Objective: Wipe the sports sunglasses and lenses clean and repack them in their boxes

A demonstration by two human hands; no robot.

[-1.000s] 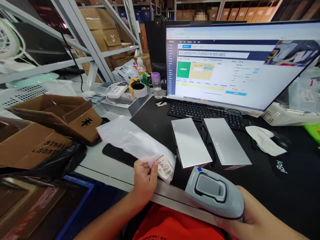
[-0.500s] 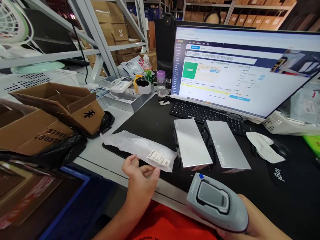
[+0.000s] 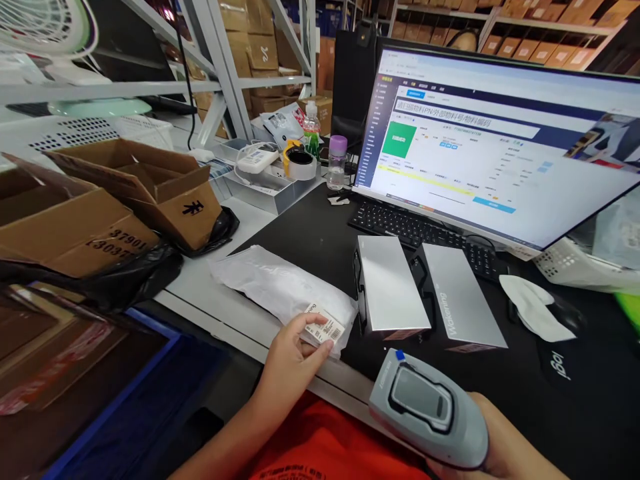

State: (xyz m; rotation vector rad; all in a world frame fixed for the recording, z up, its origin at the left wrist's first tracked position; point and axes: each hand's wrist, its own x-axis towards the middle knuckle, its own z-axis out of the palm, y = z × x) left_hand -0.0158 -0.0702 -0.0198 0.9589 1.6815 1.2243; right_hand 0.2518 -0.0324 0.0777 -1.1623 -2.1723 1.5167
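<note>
White bag (image 3: 280,280) now has the narrowed left hand (image 3: 293,353) touching its label (image 3: 331,327), grip unclear, apparently steadying it near the scanner (image 3: 425,410) gripped by the right hand (image 3: 500,430).

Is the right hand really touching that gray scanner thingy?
Touching. The head view shows the right hand gripping the gray scanner at its near end, skin against the casing with no gap between them.

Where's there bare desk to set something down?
Two patches of black mat: between bag, keyboard and left box; and front right, between right hand and logi pad. Crowded: the narrow gap from left box to right box, and the tray, with tape and a white device.
</note>
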